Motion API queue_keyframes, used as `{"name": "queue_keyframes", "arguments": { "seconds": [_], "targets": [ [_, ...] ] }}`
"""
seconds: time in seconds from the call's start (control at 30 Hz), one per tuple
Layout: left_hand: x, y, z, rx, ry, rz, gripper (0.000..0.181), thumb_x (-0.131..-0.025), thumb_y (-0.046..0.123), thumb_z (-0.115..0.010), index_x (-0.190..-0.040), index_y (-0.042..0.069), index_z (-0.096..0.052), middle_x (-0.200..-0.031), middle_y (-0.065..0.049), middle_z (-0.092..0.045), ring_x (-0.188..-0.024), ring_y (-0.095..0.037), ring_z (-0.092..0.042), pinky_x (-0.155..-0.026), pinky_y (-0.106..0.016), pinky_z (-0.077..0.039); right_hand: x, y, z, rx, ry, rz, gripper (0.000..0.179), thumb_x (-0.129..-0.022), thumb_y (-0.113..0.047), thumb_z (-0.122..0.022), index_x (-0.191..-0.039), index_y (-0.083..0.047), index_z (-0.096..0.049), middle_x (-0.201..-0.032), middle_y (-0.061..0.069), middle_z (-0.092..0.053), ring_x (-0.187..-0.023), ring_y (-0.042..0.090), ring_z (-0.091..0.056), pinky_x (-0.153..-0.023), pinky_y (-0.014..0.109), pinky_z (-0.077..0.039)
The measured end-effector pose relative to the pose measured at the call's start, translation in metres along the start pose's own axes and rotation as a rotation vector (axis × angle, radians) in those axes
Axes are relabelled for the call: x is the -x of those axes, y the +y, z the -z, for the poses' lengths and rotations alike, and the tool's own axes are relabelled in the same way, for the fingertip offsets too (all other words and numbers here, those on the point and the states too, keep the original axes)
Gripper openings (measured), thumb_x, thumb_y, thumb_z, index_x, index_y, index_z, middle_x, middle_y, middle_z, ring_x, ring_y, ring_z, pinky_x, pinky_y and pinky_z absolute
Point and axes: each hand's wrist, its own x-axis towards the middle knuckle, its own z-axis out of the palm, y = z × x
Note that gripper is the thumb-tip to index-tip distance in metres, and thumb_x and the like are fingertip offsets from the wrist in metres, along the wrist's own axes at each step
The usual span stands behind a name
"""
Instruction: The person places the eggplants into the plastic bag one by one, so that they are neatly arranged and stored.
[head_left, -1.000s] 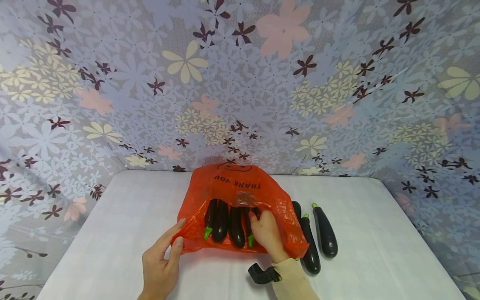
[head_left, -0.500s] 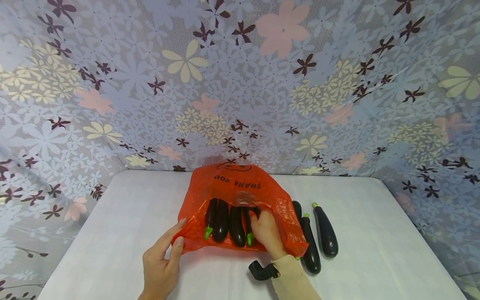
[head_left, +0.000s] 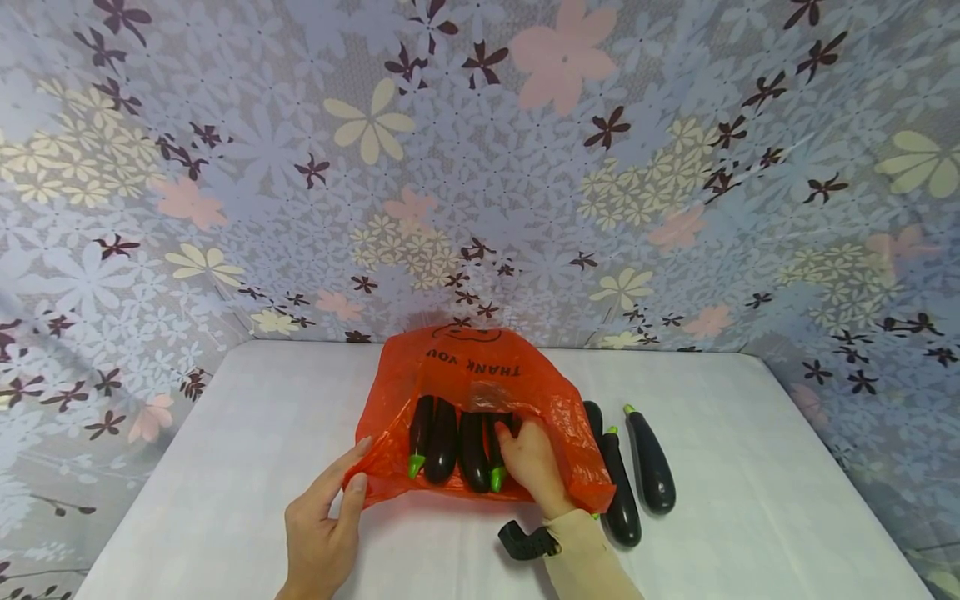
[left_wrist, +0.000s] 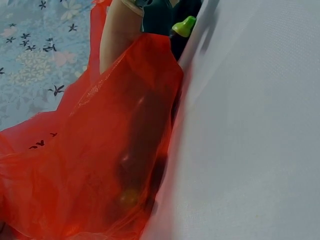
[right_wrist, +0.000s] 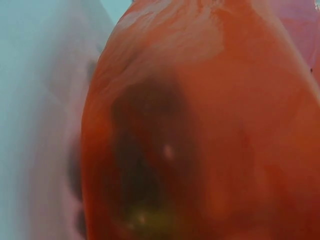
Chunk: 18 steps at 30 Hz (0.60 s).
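A red plastic bag (head_left: 480, 358) printed with "THANK YOU" lies with its mouth towards me. Inside it several dark eggplants rest side by side, some with green stem ends at the front. At the mouth's left corner my left hand (head_left: 322, 521) pinches the bag's edge between thumb and fingers. My right hand (head_left: 534, 462) reaches into the bag at the right and holds the rightmost visible eggplant (head_left: 497, 454), its thumb on the upper part. The other fingers are partly hidden. Through the film in the left wrist view, a dark eggplant (left_wrist: 142, 135) shows dimly.
Right of the bag, a long eggplant (head_left: 621, 492) lies partly against the bag's side, with another eggplant (head_left: 652, 462) farther right. A black wrist strap piece (head_left: 525, 542) juts from the right wrist. The white table (head_left: 750, 467) meets a flowered backdrop (head_left: 480, 208) behind.
The eggplant under my right hand has shifted slightly left, closer to its neighbour. My left hand stays at the bag's corner, and the bag hardly moves.
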Motion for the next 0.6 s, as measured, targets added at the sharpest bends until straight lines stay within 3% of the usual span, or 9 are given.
{"name": "queue_keyframes", "arguments": {
  "seconds": [0.2, 0.43, 0.6],
  "targets": [
    [-0.001, 0.005, 0.001, -0.006, -0.031, 0.067, 0.037, -0.089, -0.011, -0.066, -0.125, -0.002, -0.069, -0.121, -0.014, -0.071, -0.118, -0.008, -0.064, -0.098, -0.017, -0.047, 0.006, -0.007, 0.005, -0.06, 0.015, 0.033, 0.034, -0.093, -0.016, -0.069, -0.12, 0.004, -0.063, -0.109, 0.021, -0.069, -0.099, 0.033, -0.064, -0.092, 0.051, -0.053],
    [0.0, 0.006, 0.001, -0.027, -0.049, 0.116, 0.036, -0.09, -0.009, -0.066, -0.125, -0.001, -0.069, -0.121, -0.012, -0.071, -0.118, -0.005, -0.063, -0.097, -0.016, -0.047, 0.018, -0.016, 0.017, 0.021, 0.073, 0.158, 0.04, -0.091, -0.019, -0.072, -0.122, 0.005, -0.062, -0.114, 0.024, -0.069, -0.106, 0.04, -0.066, -0.092, 0.054, -0.054],
    [0.0, 0.007, 0.002, -0.05, -0.067, 0.152, 0.035, -0.092, -0.007, -0.066, -0.126, 0.0, -0.069, -0.122, -0.011, -0.071, -0.119, -0.003, -0.062, -0.096, -0.014, -0.046, 0.029, -0.028, 0.028, 0.039, 0.073, 0.201, 0.044, -0.092, -0.022, -0.071, -0.124, 0.006, -0.062, -0.119, 0.023, -0.066, -0.111, 0.04, -0.063, -0.095, 0.055, -0.053]
  ]
}}
